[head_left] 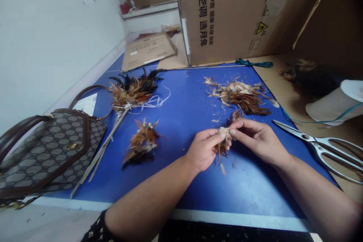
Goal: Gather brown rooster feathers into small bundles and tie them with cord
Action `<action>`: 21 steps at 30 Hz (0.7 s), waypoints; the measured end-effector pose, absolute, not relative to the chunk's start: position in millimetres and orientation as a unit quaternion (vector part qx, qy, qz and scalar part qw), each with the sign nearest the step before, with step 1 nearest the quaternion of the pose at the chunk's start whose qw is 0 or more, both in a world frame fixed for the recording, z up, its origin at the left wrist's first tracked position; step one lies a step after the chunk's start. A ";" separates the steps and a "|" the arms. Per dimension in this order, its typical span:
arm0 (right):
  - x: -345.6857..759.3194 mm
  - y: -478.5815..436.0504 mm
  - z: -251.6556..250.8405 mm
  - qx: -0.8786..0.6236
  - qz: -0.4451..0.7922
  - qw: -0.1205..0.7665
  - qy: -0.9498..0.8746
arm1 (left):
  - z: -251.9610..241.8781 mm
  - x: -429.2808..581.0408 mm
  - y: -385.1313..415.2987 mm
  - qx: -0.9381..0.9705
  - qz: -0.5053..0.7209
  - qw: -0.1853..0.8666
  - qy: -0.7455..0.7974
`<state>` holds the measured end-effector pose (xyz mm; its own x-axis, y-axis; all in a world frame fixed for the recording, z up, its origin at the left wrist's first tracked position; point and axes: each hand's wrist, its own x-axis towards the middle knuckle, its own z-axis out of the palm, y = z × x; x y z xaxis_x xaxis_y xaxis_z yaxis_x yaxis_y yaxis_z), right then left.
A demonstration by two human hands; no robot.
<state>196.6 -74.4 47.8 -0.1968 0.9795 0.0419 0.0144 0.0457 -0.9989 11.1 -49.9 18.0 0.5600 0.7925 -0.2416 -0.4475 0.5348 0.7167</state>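
Brown-and-cream feather tuft (222, 147), head view: held between both hands over the smooth blue worktop (181, 121). Left hand (202, 149) grips its pale, fluffy end, probably so the brown tips hang free; right hand (261, 141) pinches its edge, thumb against forefinger, likely for fine control. Loose pile of brown and whitish feathers (246, 98) lies just beyond, seemingly for easy reach. Silver metal scissors (313, 144) rest right, handles outward, apparently within reach.

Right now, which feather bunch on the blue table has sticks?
The black-and-brown feather bunch beside thin white string; only it has long, pale sticks.
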 end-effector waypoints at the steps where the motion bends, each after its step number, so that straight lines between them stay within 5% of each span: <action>1: 197.4 -74.1 47.3 -0.444 0.528 0.453 -0.564 | 17.8 11.0 -49.8 0.307 0.373 0.828 0.284; 16: 197.1 -73.8 46.9 -0.459 0.504 0.448 -0.578 | 19.4 11.9 -50.4 0.331 0.379 0.812 0.297; 21: 201.3 -69.6 39.8 -0.547 0.297 0.499 -0.603 | 19.3 12.9 -50.3 0.314 0.387 0.814 0.299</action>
